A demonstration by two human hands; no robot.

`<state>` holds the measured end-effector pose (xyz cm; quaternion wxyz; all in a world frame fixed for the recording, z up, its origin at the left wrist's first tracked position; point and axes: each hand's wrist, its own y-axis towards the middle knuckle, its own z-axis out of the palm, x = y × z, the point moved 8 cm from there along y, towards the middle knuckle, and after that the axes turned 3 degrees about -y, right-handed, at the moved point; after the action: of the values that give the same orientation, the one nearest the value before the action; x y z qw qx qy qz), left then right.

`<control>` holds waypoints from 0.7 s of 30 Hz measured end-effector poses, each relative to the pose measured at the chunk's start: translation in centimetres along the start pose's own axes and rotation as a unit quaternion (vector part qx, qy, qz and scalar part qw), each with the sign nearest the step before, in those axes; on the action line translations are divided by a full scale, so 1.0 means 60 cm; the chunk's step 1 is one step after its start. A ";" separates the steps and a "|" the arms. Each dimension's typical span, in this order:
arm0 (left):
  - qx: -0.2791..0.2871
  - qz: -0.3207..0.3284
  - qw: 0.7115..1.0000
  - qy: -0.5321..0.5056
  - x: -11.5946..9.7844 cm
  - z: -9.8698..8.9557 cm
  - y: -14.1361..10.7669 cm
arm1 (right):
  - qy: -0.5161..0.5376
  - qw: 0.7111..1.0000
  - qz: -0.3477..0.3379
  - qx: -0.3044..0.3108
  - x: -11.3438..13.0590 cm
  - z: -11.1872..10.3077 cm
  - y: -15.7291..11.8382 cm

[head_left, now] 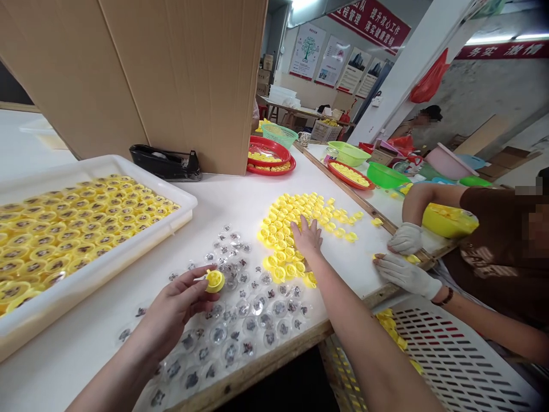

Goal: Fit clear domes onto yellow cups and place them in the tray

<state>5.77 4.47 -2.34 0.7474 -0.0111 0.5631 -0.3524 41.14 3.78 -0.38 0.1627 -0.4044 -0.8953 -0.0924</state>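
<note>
Between the thumb and fingers of my left hand (186,297) is a round yellow plastic piece (215,281), held above scattered clear discs with small dark printed figures (231,350). My right hand (307,236) has its fingers spread over the right part of a cluster of yellow pieces (278,229) on the white table (231,197). Its fingertips touch or hover just over them; which, I cannot tell. A few yellow pieces lie looser to the right of that hand. The clear discs spread from the table's middle to its near edge.
A white tray (182,214) of yellow pieces with printed discs stands left. Behind are a black tape dispenser (167,163), cardboard (184,74) and red plates (274,150). At right, a person's gloved hands (405,272) work beside a white basket (463,349).
</note>
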 end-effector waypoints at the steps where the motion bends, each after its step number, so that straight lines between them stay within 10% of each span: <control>1: 0.001 0.002 1.000 -0.001 -0.001 -0.001 0.000 | 0.006 1.000 -0.012 -0.009 0.001 -0.011 -0.005; 6: -0.002 0.012 1.000 -0.013 -0.004 0.000 -0.001 | 0.040 0.987 -0.157 -0.020 0.019 -0.068 -0.092; 13: 0.002 0.015 1.000 -0.018 -0.004 0.009 -0.007 | -0.001 0.934 -0.333 0.129 0.039 -0.060 -0.275; 21: 0.024 0.009 0.999 -0.026 0.008 0.021 -0.008 | -0.004 0.921 -0.353 0.165 0.044 -0.014 -0.300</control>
<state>6.65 3.38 -2.06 0.7650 0.0027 0.5347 -0.3589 26.14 -6.43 0.79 0.1800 -0.0298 -0.9832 0.0068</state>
